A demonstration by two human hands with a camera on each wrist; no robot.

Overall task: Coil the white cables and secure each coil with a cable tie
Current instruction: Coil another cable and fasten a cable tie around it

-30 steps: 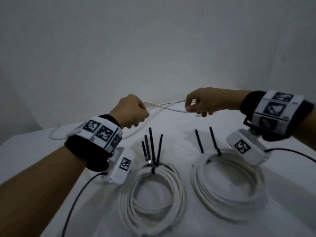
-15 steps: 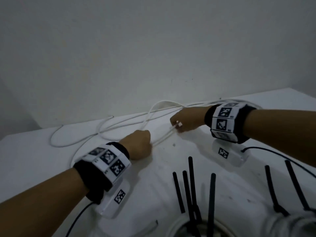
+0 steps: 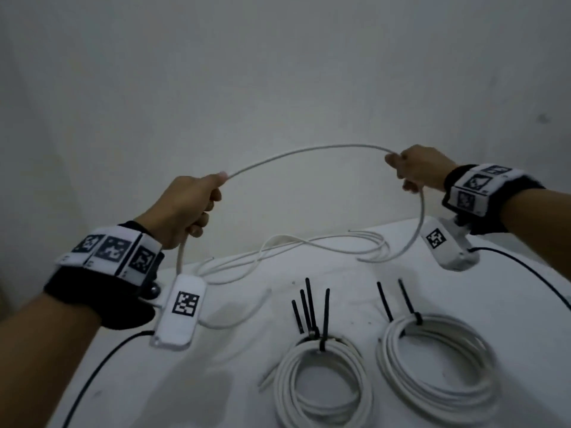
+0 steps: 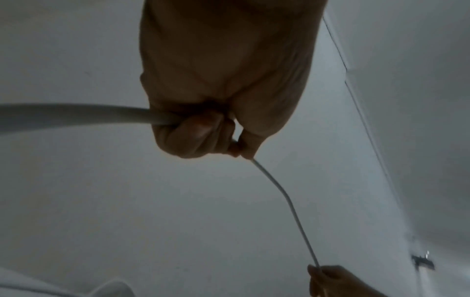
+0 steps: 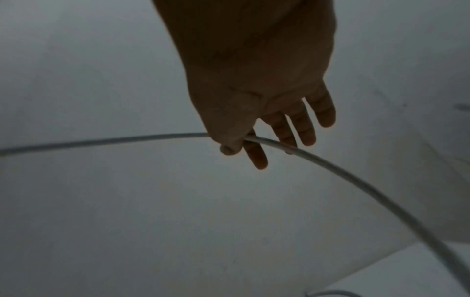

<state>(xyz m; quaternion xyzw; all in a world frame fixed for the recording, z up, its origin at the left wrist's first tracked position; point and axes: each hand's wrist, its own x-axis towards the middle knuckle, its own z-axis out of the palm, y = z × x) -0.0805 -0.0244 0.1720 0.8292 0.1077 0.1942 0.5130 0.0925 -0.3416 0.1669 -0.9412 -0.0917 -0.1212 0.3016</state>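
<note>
No legible text, brand or number appears. Only black-and-white square fiducial markers show, on both wristbands (image 3: 114, 251) and both wrist cameras (image 3: 182, 307).

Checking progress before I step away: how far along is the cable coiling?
Two coils lie tied with black cable ties. A third white cable is stretched between the left hand and right hand, mostly loose on the table, uncoiled and untied.

My left hand (image 3: 185, 205) sits raised at centre-left of the head view, fingers curled in a fist round the white cable (image 3: 309, 151). My right hand (image 3: 417, 168), upper right, pinches it between thumb and forefinger, other fingers loosely extended.
</note>
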